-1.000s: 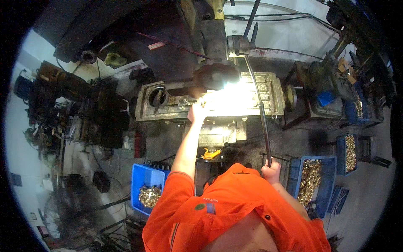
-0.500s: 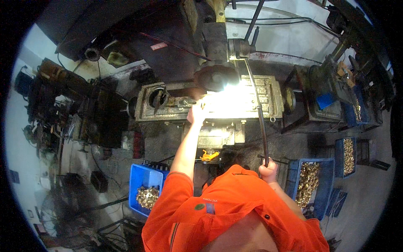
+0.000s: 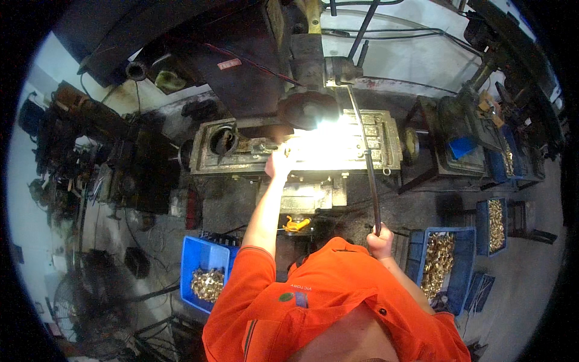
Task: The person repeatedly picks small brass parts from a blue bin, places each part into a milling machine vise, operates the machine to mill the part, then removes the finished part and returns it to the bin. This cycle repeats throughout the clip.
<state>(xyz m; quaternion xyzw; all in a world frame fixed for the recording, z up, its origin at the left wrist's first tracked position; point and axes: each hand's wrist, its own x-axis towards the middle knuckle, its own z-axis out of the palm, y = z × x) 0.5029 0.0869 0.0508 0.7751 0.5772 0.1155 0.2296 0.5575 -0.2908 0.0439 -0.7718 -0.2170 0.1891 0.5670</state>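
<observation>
A pale wall (image 3: 398, 57) rose behind a grey floor (image 3: 522, 283). At right stood 1 dark metal bench (image 3: 461, 168); at lower left, 1 round fan (image 3: 84, 295). White light (image 3: 329, 128) glared mid-room, leaving the left side dim.

Long dark lever (image 3: 371, 184), slightly slanted

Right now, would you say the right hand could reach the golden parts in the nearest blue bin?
Probably not yet: the right hand grips the lever, though the golden parts lie uncovered in the blue bin.
</observation>
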